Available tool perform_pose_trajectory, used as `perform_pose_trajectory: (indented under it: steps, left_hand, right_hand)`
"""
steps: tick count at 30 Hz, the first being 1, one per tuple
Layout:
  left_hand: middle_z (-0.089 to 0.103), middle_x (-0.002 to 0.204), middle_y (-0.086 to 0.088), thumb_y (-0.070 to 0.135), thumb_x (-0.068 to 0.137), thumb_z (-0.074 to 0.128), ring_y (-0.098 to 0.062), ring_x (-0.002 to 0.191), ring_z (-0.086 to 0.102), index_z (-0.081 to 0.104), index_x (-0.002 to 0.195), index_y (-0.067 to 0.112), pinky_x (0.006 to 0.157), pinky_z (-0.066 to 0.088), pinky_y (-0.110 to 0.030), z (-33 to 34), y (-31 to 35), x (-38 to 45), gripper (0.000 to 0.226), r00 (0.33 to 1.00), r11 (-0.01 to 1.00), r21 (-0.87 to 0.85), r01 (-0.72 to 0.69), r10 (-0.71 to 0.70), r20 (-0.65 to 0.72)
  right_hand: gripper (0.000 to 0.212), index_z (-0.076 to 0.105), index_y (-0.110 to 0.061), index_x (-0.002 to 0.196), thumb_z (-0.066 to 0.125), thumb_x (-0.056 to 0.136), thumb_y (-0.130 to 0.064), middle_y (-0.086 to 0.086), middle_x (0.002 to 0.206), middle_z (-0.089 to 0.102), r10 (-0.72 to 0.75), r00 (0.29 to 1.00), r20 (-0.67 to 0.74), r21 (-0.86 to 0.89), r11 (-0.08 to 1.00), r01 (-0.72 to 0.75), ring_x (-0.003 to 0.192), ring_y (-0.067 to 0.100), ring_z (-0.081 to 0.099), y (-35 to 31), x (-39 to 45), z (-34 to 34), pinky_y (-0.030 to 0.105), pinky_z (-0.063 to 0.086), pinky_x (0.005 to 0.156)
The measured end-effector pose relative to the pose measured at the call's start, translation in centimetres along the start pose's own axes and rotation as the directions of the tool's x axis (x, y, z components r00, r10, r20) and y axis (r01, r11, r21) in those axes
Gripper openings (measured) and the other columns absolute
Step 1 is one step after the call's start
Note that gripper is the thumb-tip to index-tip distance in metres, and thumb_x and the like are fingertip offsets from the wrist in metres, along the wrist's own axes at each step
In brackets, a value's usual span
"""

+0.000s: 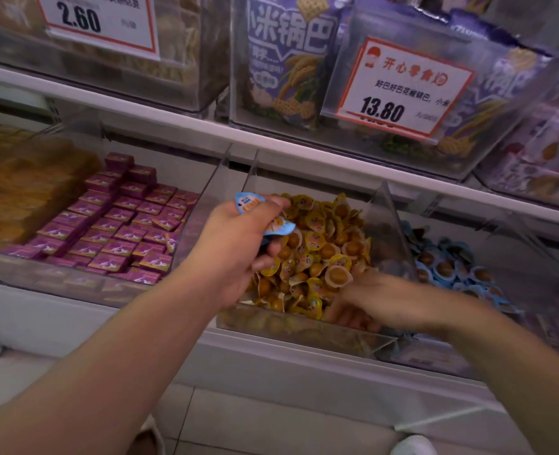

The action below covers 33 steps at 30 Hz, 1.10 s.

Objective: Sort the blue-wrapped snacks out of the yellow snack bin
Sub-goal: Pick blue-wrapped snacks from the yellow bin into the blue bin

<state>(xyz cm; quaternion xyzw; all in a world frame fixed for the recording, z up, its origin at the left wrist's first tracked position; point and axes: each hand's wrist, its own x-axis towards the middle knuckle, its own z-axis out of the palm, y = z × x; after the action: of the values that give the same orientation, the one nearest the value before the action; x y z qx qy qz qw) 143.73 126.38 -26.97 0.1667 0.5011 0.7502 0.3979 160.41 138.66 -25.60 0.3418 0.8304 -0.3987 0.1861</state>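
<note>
Over the yellow snack bin (304,326), left hand (235,244) pinches blue-wrapped snacks (250,203); blue bin (462,270) lies at three o'clock; right hand (370,300), blurred, seemingly digs, grip unclear.

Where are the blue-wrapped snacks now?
The left hand grips the blue-wrapped snacks above the yellow snack bin's left side.

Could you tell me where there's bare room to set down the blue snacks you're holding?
The yellow bin is heaped full. The pink boxes' bin is packed too. The blue bin on the right has bare floor toward its front, below its pile. The left hand holds blue snacks; the right hand digs in the yellow pile.
</note>
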Motion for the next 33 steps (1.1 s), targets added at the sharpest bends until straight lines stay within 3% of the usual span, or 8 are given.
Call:
perform_pose_trajectory:
  steps: [3,9,13,16,19,23,27,33]
  left_hand:
    - [0.058,0.056,-0.003,0.014,0.099,0.057,-0.012,0.042,0.047,0.065,0.097,0.006,0.032,0.028,-0.018,0.0,0.0,-0.1,0.011,1.0,1.0,-0.018,0.001,-0.001,-0.01]
    - [0.059,0.055,-0.002,0.014,0.099,0.057,-0.013,0.042,0.048,0.066,0.096,0.006,0.034,0.031,-0.018,0.1,-0.1,-0.5,0.012,1.0,1.0,-0.015,0.002,-0.002,-0.015]
    - [0.061,0.055,-0.001,0.015,0.098,0.059,-0.013,0.044,0.051,0.067,0.098,0.007,0.035,0.033,-0.02,-0.5,0.2,-0.5,0.012,0.999,0.998,-0.041,0.048,-0.048,-0.008]
    - [0.062,0.057,-0.002,0.015,0.097,0.059,-0.013,0.046,0.051,0.068,0.097,0.007,0.034,0.033,-0.02,-0.6,0.5,-0.6,0.012,0.997,0.996,-0.054,0.072,-0.071,0.004]
    - [0.061,0.061,-0.004,0.014,0.097,0.06,-0.015,0.045,0.051,0.068,0.098,0.006,0.034,0.032,-0.02,-0.4,0.9,-0.4,0.011,0.995,0.99,-0.104,0.101,-0.103,-0.016]
    - [0.058,0.074,-0.01,0.016,0.098,0.059,-0.015,0.047,0.052,0.066,0.103,0.002,0.035,0.034,-0.019,-0.5,1.4,-0.4,0.016,0.99,0.971,-0.195,0.136,-0.141,-0.011]
    - [0.06,0.072,-0.007,0.03,0.091,0.064,-0.014,0.053,0.054,0.063,0.102,0.005,0.036,0.036,-0.017,-0.9,2.0,-0.3,0.027,0.984,0.946,-0.272,0.175,-0.167,0.054]
    - [0.06,0.081,-0.008,0.008,0.078,0.068,-0.013,0.061,0.057,0.06,0.105,0.006,0.041,0.039,-0.016,-1.6,2.5,-0.5,0.028,0.989,0.96,-0.253,0.118,-0.09,0.119]
  right_hand:
    - [0.048,0.068,-0.016,0.114,0.03,0.104,-0.044,0.004,0.118,0.069,0.032,0.991,0.128,-0.268,0.963,0.003,0.11,0.015,0.062,-0.1,0.7,0.7,0.034,0.047,0.103]
    - [0.048,0.067,-0.02,0.126,0.03,0.104,-0.041,0.0,0.131,0.066,0.026,0.986,0.163,0.17,0.984,-0.053,0.117,0.011,0.06,-2.2,4.3,2.6,0.027,0.046,0.101]
    - [0.049,0.069,-0.024,0.115,0.022,0.107,-0.036,-0.004,0.127,0.066,-0.047,0.99,-0.134,0.355,0.93,0.092,0.121,0.011,0.058,-2.3,6.2,-0.9,0.054,0.048,0.1]
    - [0.048,0.073,-0.022,0.106,0.026,0.105,-0.035,-0.001,0.117,0.073,-0.023,0.973,-0.231,0.393,0.912,0.115,0.112,0.011,0.065,-1.1,6.8,-3.8,0.048,0.059,0.084]
    - [0.045,0.071,-0.023,0.104,0.028,0.106,-0.037,0.0,0.111,0.075,0.005,0.982,-0.188,0.321,0.945,0.057,0.103,0.016,0.07,0.1,7.4,-4.3,0.037,0.06,0.075]
    - [0.029,0.066,-0.031,0.116,0.041,0.104,-0.034,-0.001,0.128,0.066,-0.131,0.958,-0.256,0.042,0.988,0.147,0.108,0.012,0.063,0.0,8.2,-1.8,0.034,0.05,0.094]
    - [0.052,0.039,-0.037,0.149,0.049,0.098,-0.039,-0.002,0.152,0.041,-0.349,0.929,-0.123,-0.304,0.904,0.299,0.137,0.018,0.04,-1.7,8.0,2.8,0.036,0.034,0.111]
    - [0.028,0.072,-0.013,0.108,0.048,0.1,-0.025,0.001,0.108,0.07,-0.316,0.943,0.107,-0.22,0.917,0.333,0.099,0.016,0.062,-1.3,5.4,2.4,0.038,0.049,0.095]
